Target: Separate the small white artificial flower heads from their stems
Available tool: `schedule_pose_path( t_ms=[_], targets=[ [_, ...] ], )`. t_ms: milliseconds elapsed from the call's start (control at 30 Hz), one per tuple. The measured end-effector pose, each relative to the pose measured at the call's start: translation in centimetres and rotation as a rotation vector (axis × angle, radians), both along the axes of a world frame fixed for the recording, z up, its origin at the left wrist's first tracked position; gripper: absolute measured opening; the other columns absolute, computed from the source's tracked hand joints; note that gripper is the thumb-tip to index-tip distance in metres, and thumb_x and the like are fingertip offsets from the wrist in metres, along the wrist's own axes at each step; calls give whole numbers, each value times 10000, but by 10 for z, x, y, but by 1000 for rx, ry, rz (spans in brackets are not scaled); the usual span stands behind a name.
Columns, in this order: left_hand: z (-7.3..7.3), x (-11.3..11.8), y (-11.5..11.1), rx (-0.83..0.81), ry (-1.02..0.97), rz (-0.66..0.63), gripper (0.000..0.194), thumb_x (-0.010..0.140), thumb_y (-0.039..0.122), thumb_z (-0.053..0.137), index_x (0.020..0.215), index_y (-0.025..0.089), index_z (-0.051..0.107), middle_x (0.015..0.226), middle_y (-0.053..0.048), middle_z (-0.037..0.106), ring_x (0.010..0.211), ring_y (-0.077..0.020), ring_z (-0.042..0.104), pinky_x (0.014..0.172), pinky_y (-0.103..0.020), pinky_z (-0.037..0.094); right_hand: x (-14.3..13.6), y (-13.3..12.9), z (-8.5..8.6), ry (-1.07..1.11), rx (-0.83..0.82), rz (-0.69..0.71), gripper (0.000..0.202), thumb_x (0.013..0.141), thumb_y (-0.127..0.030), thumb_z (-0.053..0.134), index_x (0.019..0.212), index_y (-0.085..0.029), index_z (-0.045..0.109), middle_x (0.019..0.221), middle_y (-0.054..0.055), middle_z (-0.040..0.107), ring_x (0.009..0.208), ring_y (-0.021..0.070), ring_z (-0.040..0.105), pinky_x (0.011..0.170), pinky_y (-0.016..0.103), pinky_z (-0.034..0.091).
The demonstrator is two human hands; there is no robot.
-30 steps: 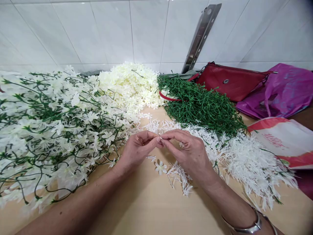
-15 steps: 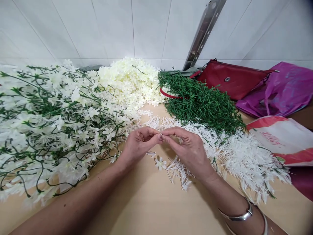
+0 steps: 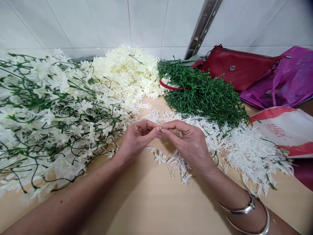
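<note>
My left hand [image 3: 139,138] and my right hand [image 3: 188,143] meet fingertip to fingertip above the table. Each is closed in a pinch of thumb and forefinger. A tiny whitish bit shows where the tips meet, too small and too covered to name. Just below them a single white artificial flower head [image 3: 160,158] lies face up. Beside it, under my right hand, is a small cluster of thin white plastic stamens [image 3: 179,166]. More white stamens [image 3: 254,153] spread behind and to the right of my right hand.
Finished white flowers on green stems [image 3: 53,120] cover the left side. Behind are a heap of cream flower heads [image 3: 127,68] and a pile of green plastic stems [image 3: 202,94]. A red handbag [image 3: 227,67], purple bag [image 3: 290,78] and red-white bag [image 3: 286,130] sit right, before a tiled wall [image 3: 146,23].
The view has tipped slightly downward, so everything sits a little higher in the picture. Both hands keep their pinch, fingertips together, with hardly any other movement.
</note>
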State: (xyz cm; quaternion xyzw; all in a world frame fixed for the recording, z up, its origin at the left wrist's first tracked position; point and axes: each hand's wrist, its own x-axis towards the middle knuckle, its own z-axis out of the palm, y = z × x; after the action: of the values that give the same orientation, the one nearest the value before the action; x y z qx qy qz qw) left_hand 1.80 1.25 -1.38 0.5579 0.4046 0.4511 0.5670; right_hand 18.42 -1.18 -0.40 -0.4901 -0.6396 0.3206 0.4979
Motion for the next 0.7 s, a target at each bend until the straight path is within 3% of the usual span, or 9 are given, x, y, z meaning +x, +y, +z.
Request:
schedule_pose_path(
  t_ms=[700],
  targets=[
    [-2,-1,3,-18,-71,-32,131,814,272,772,782,146,755,729,-30,776,696,-116,715,708,-202,560,0,0,0,-2,55,5,160,880,-127,715,864,-257,807,821,-37,799,787,122,735,767,230,571]
  ],
)
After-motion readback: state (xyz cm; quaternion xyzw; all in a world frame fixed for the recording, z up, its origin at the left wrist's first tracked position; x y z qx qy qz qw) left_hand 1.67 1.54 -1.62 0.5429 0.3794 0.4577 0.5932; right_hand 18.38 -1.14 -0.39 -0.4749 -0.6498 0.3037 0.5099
